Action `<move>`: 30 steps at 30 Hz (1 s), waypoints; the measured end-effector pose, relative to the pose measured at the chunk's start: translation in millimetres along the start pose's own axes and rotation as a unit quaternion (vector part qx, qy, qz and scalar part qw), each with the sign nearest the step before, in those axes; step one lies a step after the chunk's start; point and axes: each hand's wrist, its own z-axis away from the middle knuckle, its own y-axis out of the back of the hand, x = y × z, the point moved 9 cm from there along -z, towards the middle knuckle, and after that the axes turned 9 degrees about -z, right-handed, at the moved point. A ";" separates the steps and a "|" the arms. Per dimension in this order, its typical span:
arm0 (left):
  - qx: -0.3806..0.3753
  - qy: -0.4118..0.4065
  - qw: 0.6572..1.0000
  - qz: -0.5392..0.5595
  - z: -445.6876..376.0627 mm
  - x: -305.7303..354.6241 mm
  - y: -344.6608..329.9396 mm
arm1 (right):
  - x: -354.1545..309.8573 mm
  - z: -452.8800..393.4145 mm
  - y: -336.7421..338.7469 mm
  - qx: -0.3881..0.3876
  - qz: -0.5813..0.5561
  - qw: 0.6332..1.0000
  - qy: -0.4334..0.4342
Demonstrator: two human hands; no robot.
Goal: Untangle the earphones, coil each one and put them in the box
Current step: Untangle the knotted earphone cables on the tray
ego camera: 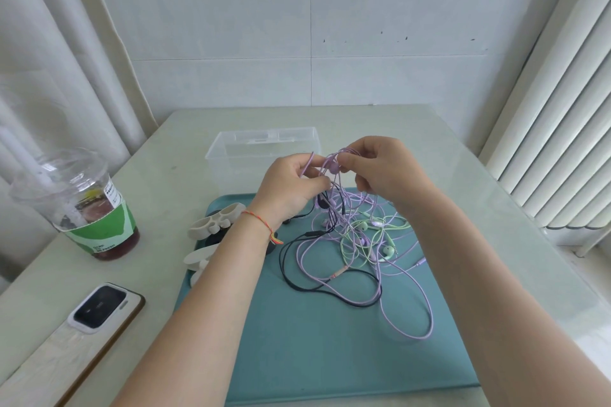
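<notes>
Two hands are raised above the bench [463,155], close together, with a bunch of purple earphone cable [334,165] between them. The left hand [291,185] has its fingers curled and pinches a strand of this cable between thumb and forefinger. The right hand [380,168] also has its fingers bent, and its fingertips pinch the cable near a purple earbud at the top of the bunch. From the hands the cables hang down to a teal tray [330,357] that lies on the bench.

On the tray lies the rest of the tangle: purple loops reach toward 5 o'clock, the green earphones [380,241] lie at about 3 o'clock from the middle of the tangle, and the black earphones [330,294] make a wide loop at 6 o'clock. All three are crossed over each other.

A clear plastic box [264,149] stands at 12 o'clock from the tray, just behind its far edge, with no lid on it; the hands partly hide its right side. White cable holders [215,225] lie at the 9 o'clock edge of the tray, partly under the left forearm. This wrist wears a red thread bracelet [261,225].

Farther at 9 o'clock a plastic cup [86,205] with a green sleeve and a dark drink stands on the bench. A phone [99,307] lies face down at 7 o'clock.
</notes>
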 end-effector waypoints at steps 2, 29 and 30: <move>0.021 0.014 0.999 -0.025 0.4 -3.8 5.5 | 2.1 -1.1 -0.2 -0.012 -0.007 1.000 -0.019; 0.028 0.094 0.987 0.126 2.2 -16.1 16.8 | -7.7 0.6 17.3 -0.010 0.133 0.991 0.011; 0.033 0.097 0.987 0.127 1.8 -17.3 17.7 | -7.4 0.2 18.1 -0.007 0.131 0.991 0.013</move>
